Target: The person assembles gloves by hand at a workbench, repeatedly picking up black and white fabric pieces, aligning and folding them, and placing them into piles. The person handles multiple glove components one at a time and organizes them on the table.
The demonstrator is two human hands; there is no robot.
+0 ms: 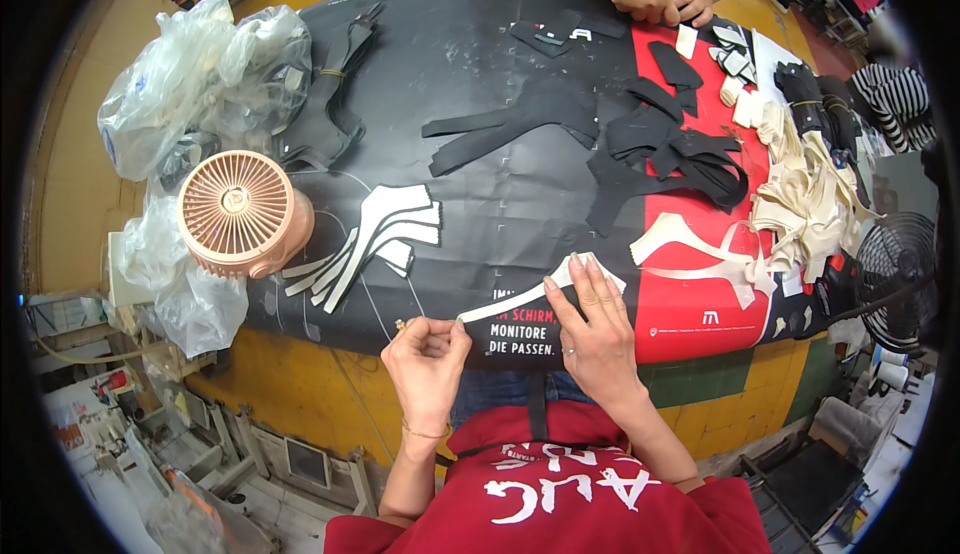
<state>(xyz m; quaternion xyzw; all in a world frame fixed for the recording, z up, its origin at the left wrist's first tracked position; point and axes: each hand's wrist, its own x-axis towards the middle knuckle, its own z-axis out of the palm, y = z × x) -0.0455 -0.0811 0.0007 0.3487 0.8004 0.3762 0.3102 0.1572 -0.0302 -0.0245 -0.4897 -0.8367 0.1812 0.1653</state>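
One white fabric strip (508,300): our left hand (428,356) pinched its narrow tip, our right hand (598,339) lay flat atop; light tension seemed best.

Your left hand (428,362) pinches the narrow end of a white fabric piece (508,300) while your right hand (597,339) lies over its wide end. A pink fan (238,216) stands on the table (440,64).

L hand (425,359) curled, thumb & fingers (441,328) pinched; R hand (600,342) flat, palm dn.
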